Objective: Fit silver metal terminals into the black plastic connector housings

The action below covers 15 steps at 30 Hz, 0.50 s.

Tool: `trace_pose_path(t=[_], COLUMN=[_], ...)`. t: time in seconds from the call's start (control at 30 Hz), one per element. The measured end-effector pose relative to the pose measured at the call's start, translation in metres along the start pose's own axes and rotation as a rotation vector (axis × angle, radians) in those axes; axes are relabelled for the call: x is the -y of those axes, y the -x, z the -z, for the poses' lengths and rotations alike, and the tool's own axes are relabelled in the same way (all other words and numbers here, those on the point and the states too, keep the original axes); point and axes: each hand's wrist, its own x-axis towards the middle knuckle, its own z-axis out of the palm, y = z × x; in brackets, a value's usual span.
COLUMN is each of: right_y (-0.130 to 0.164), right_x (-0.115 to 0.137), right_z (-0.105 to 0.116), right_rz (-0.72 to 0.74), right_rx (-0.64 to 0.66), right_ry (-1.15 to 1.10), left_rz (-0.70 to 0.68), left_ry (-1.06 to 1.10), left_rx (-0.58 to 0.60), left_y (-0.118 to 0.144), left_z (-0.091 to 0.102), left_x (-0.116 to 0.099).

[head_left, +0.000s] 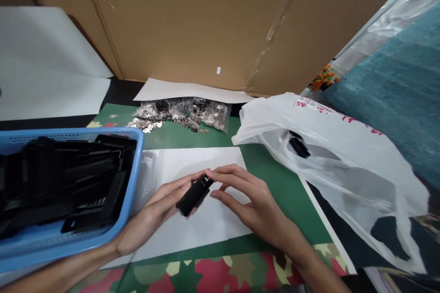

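Head view, looking down on a green work mat (275, 178) with a white paper sheet (192, 165) laid across it. Both hands meet over the sheet: the left hand (154, 215) cradles a small black plastic part (195, 195) from below, fingers closed around it, while the right hand (249, 201) pinches its upper end with thumb and fingertips. Beside the left wrist, a blue basket (134, 183) holds more black parts. Behind lies a clear bag of metal pieces (185, 112); to the right, a white plastic bag (343, 155) gapes open.
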Motion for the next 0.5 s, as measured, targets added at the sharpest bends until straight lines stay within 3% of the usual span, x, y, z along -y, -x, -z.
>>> trace_pose_path(t=[0.13,0.27,0.5], right_y=[0.0,0.0,-0.001], right_x=[-0.003,-0.007,-0.01], right_z=[0.005,0.001,-0.003], right_rz=[0.073,0.176,0.115], right_rx=[0.025,-0.031,-0.093], right_ry=[0.003,0.003,-0.094], left_rz=[-0.032,-0.09,-0.012], left_ry=[0.139,0.301,0.398], left_rx=[0.067,0.164,0.16], left_y=[0.0,-0.001,-0.001], left_z=[-0.006,-0.013,-0.018], left_x=[0.004,0.004,-0.002])
